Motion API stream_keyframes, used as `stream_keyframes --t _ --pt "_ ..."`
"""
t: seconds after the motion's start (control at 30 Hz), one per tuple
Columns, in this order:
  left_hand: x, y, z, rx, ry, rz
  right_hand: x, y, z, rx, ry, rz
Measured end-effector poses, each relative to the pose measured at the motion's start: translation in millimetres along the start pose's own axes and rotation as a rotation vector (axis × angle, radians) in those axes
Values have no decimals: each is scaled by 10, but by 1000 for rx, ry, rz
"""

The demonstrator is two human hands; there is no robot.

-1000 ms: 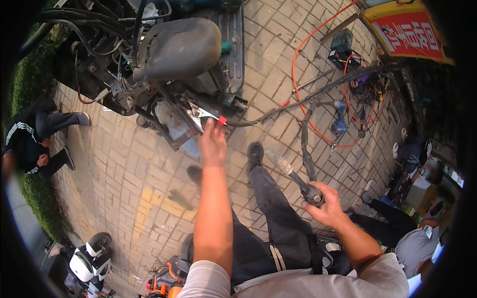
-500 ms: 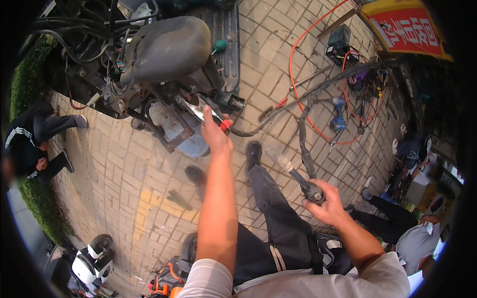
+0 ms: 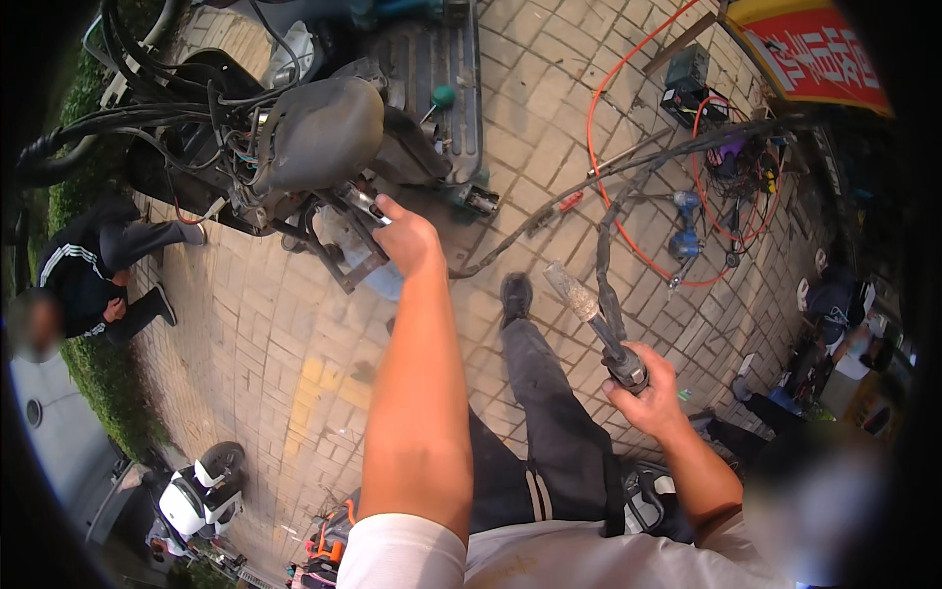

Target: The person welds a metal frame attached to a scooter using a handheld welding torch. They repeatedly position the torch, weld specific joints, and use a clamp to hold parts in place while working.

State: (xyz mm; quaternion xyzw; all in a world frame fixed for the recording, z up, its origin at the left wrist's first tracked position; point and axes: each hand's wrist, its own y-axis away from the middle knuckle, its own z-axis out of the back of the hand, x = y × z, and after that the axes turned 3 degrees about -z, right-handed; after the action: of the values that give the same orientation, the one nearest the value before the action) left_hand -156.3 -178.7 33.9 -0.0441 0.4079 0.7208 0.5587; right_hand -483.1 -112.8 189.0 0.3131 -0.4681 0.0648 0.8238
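Observation:
My left hand (image 3: 410, 240) reaches in below the dark seat (image 3: 329, 133) of a stripped vehicle frame. Its fingers are closed around a shiny metal tool (image 3: 367, 203), whose far end lies among the metal parts and is hidden. A thick dark cable (image 3: 535, 231) runs to beside this hand. Lower right, my right hand (image 3: 648, 393) grips a dark cylindrical hand tool (image 3: 626, 368). From its front, a dark rod leads to a pale, speckled, partly see-through tip (image 3: 571, 292), pointing up and left over the paving. A second taped cable (image 3: 603, 260) comes down next to it.
An orange hose (image 3: 592, 128) loops over the paving around a blue power tool (image 3: 685, 231) and tangled wires. One person (image 3: 83, 260) sits by the hedge at left; others are at right. A white scooter (image 3: 191, 501) stands lower left. Wires (image 3: 137, 113) spread over the frame.
My left hand has moved with the metal tool farther under the seat, and the red piece beside it no longer shows. The whole view has shifted. A blurred figure now fills the lower right.

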Motion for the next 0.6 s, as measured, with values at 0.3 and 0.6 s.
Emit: stream_keyframes --t 0.3,0.6 --pt "-170 -247 -64 -80 -148 121 -228 -1 372 -74 -113 -140" --pt "-60 -389 -305 52 -9 160 -485 18 515 -112 -117 -147"
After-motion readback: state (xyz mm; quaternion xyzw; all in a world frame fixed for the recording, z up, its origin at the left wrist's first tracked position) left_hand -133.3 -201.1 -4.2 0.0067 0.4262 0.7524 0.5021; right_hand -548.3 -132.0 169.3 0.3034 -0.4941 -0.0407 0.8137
